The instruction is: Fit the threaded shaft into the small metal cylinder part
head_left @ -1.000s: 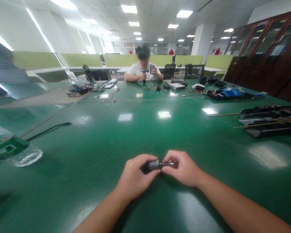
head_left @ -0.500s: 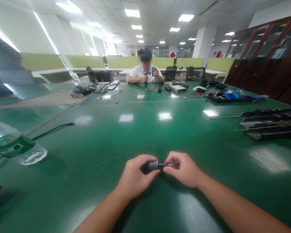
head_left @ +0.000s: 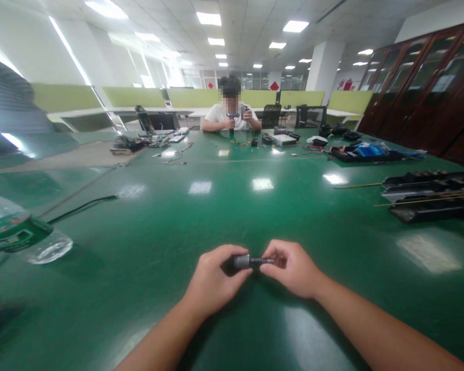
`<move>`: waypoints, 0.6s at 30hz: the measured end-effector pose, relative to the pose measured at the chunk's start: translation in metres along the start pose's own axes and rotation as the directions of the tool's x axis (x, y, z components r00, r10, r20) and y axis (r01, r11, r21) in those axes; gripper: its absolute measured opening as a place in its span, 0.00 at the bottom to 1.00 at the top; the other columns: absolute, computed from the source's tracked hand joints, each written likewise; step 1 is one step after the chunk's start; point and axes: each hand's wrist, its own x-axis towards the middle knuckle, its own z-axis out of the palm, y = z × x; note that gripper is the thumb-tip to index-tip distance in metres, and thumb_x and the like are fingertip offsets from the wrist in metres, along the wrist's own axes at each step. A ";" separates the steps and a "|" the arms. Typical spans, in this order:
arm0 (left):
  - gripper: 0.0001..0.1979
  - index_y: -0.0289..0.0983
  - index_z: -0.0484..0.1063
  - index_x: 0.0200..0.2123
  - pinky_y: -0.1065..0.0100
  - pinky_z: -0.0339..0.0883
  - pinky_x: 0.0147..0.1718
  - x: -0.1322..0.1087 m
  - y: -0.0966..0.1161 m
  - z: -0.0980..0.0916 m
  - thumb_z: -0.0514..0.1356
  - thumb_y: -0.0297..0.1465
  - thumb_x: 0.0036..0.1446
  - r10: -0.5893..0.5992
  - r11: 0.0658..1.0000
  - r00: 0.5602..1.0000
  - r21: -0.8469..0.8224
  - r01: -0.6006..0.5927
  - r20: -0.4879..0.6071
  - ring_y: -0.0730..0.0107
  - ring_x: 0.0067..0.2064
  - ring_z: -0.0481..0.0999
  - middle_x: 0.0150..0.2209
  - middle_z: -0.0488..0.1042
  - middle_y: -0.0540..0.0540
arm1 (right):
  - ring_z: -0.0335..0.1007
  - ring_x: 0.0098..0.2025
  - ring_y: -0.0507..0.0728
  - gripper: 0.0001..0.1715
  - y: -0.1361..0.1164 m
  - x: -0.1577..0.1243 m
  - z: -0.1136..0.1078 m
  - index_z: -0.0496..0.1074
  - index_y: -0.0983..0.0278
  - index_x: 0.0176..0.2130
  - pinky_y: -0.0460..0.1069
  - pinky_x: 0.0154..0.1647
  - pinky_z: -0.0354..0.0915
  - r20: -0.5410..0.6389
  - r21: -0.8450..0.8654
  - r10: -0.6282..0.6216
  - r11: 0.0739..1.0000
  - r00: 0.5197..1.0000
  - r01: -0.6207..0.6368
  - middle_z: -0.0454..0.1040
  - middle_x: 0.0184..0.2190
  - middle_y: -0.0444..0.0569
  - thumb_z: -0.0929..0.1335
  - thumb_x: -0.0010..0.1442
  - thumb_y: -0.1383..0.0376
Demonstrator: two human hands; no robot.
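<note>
Low over the green table [head_left: 158, 216], near its front, my left hand [head_left: 215, 281] grips a dark grey cylinder [head_left: 242, 261] between thumb and fingers. A thin dark shaft [head_left: 256, 260] extends from the cylinder's right side. My right hand [head_left: 294, 269] pinches the far end of that shaft between thumb and forefinger. The two hands face each other with a small gap between their fingertips. Which part the shaft's tip is, under my right fingers, is too small to tell.
On the left lie a clear bottle [head_left: 19, 232] with a green label and a black cable [head_left: 83, 208]. Black trays [head_left: 429, 198] with thin rods are at the right. Across the table a person [head_left: 216, 116] holds a dark tool, among small parts and a blue bundle [head_left: 371, 149].
The camera view has shifted slightly. Both hands keep nearly the same grip and place, with the cylinder and shaft still between them.
</note>
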 end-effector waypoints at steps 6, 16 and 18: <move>0.12 0.42 0.78 0.40 0.66 0.74 0.42 0.001 0.001 0.000 0.69 0.30 0.50 0.004 1.000 1.000 0.007 -0.004 -0.001 0.65 0.40 0.81 0.38 0.81 0.49 | 0.64 0.25 0.50 0.06 0.001 0.000 0.000 0.73 0.66 0.32 0.44 0.26 0.58 0.009 0.006 0.014 1.000 1.000 -0.014 0.71 0.23 0.43 0.72 0.53 0.66; 0.12 0.41 0.78 0.40 0.65 0.75 0.42 0.001 0.000 -0.002 0.69 0.31 0.50 -0.006 1.000 1.000 0.002 0.006 0.004 0.64 0.39 0.81 0.38 0.81 0.48 | 0.64 0.25 0.50 0.05 0.002 0.001 0.000 0.73 0.65 0.32 0.44 0.26 0.58 -0.010 -0.002 0.025 1.000 1.000 -0.025 0.71 0.23 0.42 0.72 0.53 0.67; 0.12 0.42 0.78 0.40 0.66 0.74 0.42 0.001 0.000 -0.002 0.69 0.31 0.50 -0.006 1.000 1.000 0.004 0.006 0.006 0.65 0.39 0.80 0.38 0.81 0.49 | 0.64 0.24 0.50 0.05 0.002 0.001 0.000 0.73 0.65 0.32 0.44 0.26 0.58 -0.007 0.000 0.023 1.000 1.000 -0.023 0.71 0.23 0.42 0.72 0.53 0.67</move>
